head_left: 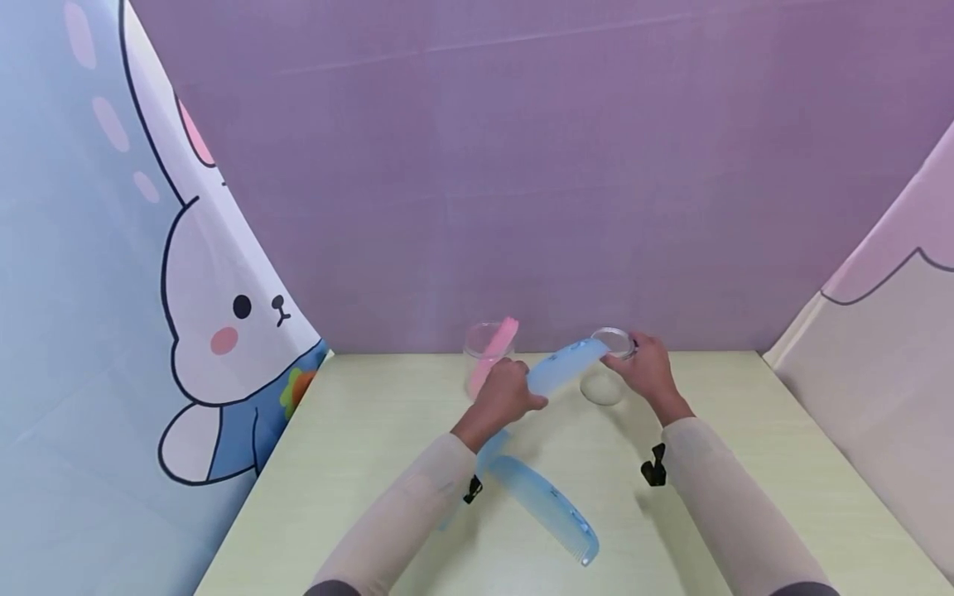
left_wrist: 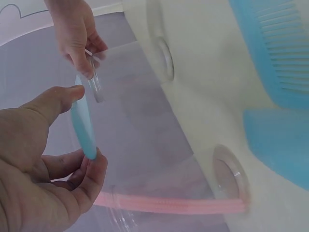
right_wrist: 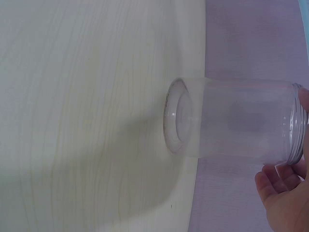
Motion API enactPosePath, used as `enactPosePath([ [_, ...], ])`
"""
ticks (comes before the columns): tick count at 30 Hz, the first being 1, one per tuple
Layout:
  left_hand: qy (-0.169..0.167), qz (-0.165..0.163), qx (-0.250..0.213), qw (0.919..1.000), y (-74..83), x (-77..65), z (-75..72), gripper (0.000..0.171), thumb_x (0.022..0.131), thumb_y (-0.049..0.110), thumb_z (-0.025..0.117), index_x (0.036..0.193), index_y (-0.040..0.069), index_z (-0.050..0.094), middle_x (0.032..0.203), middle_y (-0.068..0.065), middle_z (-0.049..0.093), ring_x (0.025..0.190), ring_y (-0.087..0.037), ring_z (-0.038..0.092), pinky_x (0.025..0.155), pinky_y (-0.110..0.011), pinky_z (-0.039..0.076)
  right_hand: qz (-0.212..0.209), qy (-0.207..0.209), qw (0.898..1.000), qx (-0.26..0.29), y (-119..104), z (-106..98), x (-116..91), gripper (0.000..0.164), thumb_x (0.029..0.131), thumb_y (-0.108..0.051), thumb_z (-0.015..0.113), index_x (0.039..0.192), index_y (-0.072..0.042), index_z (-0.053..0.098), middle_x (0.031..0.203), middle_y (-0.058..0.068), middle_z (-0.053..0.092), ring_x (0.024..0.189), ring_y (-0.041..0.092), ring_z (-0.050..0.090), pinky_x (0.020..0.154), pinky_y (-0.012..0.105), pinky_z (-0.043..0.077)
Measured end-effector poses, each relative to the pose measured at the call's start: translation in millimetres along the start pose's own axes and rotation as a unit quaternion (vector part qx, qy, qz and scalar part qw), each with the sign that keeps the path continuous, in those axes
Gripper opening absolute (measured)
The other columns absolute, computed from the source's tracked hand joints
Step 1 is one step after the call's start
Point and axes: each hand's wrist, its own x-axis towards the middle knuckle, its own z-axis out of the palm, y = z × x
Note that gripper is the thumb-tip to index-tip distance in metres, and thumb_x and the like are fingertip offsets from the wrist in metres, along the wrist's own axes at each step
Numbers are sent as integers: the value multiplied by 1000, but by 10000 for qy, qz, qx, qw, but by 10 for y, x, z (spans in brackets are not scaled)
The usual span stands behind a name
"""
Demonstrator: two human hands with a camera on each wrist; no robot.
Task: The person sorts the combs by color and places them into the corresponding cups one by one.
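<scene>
My left hand (head_left: 503, 394) pinches a translucent blue comb (head_left: 565, 367) between thumb and fingertips; the left wrist view shows this comb edge-on. Its far end reaches close to the mouth of a clear, lidless jar (right_wrist: 246, 121) on the right. At that jar's threaded rim, my right hand (head_left: 648, 371) grips with thumb and fingers. The jar stands upright and nothing shows inside it. To the left, a second clear jar (left_wrist: 231, 171) holds a pink comb (head_left: 492, 358), which leans and sticks out above the rim.
Nearer me, a blue comb (head_left: 550, 503) lies on the pale wood-grain table (head_left: 715, 430). Another blue comb (head_left: 490, 451) beside it is partly hidden under the left forearm. A purple cloth wall (head_left: 522, 182) rises behind the jars, with a rabbit-print cloth (head_left: 209, 331) at left.
</scene>
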Motion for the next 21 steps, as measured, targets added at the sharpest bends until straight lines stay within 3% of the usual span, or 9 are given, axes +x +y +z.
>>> enactPosePath([
  [9, 55, 192, 419, 9989, 125, 120, -32, 44, 80, 45, 85, 90, 6, 66, 79, -1, 57, 73, -14, 51, 61, -24, 43, 123, -103, 9999, 34, 0, 18, 11, 67, 88, -34, 78, 131, 13, 56, 115, 31, 64, 107, 44, 58, 92, 57, 50],
  [16, -30, 54, 478, 9988, 167, 183, -54, 43, 82, 45, 83, 83, 8, 62, 79, -1, 55, 75, -15, 52, 62, -25, 44, 106, -150, 9998, -19, 10, 41, 7, 66, 88, -34, 78, 130, 12, 56, 117, 31, 63, 108, 45, 58, 93, 58, 50],
  [21, 85, 252, 801, 9964, 189, 221, -85, 46, 84, 47, 79, 68, 11, 54, 71, 0, 51, 72, -15, 50, 71, -29, 48, 162, -153, 9998, -14, -11, 38, 2, 67, 88, -35, 77, 132, 11, 55, 119, 31, 62, 110, 45, 57, 94, 59, 49],
])
